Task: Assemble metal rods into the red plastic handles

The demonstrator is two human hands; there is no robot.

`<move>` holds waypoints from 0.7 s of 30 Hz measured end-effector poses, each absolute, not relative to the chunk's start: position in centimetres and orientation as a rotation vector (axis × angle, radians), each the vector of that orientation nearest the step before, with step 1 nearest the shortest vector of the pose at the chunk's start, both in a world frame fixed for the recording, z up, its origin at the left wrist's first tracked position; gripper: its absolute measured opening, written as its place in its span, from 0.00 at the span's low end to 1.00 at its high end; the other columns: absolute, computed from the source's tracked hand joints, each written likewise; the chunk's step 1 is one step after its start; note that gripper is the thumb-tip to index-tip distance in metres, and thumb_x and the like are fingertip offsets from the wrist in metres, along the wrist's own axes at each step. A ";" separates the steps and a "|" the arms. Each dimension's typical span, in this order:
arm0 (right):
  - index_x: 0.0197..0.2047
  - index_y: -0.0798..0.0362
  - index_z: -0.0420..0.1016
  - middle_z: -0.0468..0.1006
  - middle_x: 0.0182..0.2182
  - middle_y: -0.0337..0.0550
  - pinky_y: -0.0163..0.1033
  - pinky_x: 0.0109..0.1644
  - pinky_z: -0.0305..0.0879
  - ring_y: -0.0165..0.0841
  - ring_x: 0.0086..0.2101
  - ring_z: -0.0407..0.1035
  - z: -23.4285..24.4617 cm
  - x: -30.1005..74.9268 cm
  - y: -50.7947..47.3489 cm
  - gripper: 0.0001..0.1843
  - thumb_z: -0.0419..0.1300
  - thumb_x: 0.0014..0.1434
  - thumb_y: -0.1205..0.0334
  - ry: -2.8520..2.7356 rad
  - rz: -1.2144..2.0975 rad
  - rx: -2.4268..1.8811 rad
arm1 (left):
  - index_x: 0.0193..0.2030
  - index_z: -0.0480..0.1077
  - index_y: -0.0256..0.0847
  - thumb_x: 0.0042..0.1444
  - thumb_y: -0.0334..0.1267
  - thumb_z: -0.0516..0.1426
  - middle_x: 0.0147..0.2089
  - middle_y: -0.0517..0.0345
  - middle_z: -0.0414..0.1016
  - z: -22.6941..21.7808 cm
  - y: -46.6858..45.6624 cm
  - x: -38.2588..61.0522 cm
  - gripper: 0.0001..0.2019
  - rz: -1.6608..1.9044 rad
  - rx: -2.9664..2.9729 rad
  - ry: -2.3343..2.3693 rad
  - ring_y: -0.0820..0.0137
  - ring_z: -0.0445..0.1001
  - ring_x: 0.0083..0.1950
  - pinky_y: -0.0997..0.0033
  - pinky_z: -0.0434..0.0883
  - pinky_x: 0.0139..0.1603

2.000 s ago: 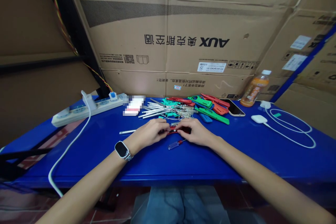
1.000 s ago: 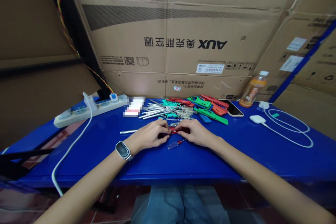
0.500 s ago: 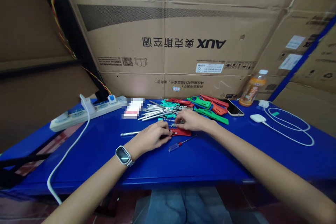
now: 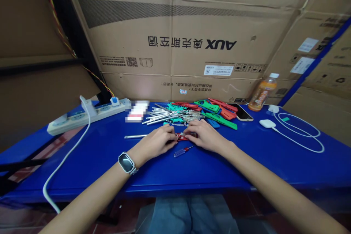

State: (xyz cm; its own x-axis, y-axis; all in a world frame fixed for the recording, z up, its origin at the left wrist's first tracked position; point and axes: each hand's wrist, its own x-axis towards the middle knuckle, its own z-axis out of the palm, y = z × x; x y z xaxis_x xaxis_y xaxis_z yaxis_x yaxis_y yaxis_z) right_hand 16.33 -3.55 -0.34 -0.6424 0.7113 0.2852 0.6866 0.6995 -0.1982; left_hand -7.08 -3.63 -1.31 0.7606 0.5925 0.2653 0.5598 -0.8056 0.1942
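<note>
A red stick-lighter casing [image 4: 181, 137] lies on the blue table between my hands, mostly covered by fingers. Its long silver tube [image 4: 135, 136] sticks out to the left from under my left hand [image 4: 161, 139]. That hand, with a watch on the wrist, pinches the casing's left end. My right hand [image 4: 204, 136] has its fingers closed on the right part of the casing; small parts inside are too small to make out. Just below lies a screwdriver [image 4: 181, 151] with a clear purple handle, its tip partly hidden by my right hand.
Behind my hands is a pile of silver tubes [image 4: 157, 115] and teal parts [image 4: 178, 108]. Green casings [image 4: 222, 120] and red ones lie to its right, beside a phone [image 4: 241, 112]. An orange drink bottle [image 4: 261, 93], a white charger [image 4: 265, 124] and a power strip [image 4: 79, 117] stand around.
My right hand has come down from above the casing onto its right part, covering more of it and the screwdriver's tip. My left hand stays at the casing's left end.
</note>
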 end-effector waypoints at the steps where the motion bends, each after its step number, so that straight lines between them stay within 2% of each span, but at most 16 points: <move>1: 0.43 0.52 0.80 0.78 0.38 0.45 0.41 0.45 0.58 0.36 0.41 0.71 -0.5 16.3 -3.5 0.09 0.58 0.66 0.61 -2.559 0.104 -1.100 | 0.39 0.76 0.38 0.66 0.37 0.52 0.40 0.53 0.71 -1.3 -3.6 -7.1 0.12 0.495 2.863 0.924 0.69 0.70 0.40 0.70 0.69 0.42; 9: 0.40 0.52 0.82 0.77 0.36 0.44 0.38 0.42 0.61 0.34 0.38 0.70 -0.9 16.1 -3.5 0.08 0.60 0.63 0.63 -2.484 0.156 -1.162 | 0.49 0.74 0.39 0.66 0.41 0.53 0.44 0.50 0.70 -1.0 -3.4 -6.8 0.13 0.595 2.926 0.918 0.63 0.69 0.47 0.62 0.70 0.48; 15: 0.41 0.53 0.81 0.76 0.37 0.44 0.37 0.42 0.63 0.33 0.37 0.71 -1.2 16.2 -3.3 0.08 0.59 0.63 0.65 -2.463 0.203 -1.173 | 0.51 0.74 0.41 0.68 0.41 0.49 0.45 0.50 0.71 -1.4 -3.4 -6.5 0.15 0.553 2.994 0.924 0.63 0.69 0.47 0.61 0.69 0.49; 21: 0.43 0.53 0.82 0.75 0.38 0.46 0.37 0.42 0.63 0.33 0.37 0.71 -0.9 16.4 -3.4 0.11 0.57 0.65 0.64 -2.506 0.239 -1.151 | 0.49 0.72 0.39 0.67 0.40 0.50 0.46 0.50 0.71 -1.5 -3.4 -6.4 0.12 0.526 2.952 0.958 0.63 0.70 0.47 0.62 0.70 0.50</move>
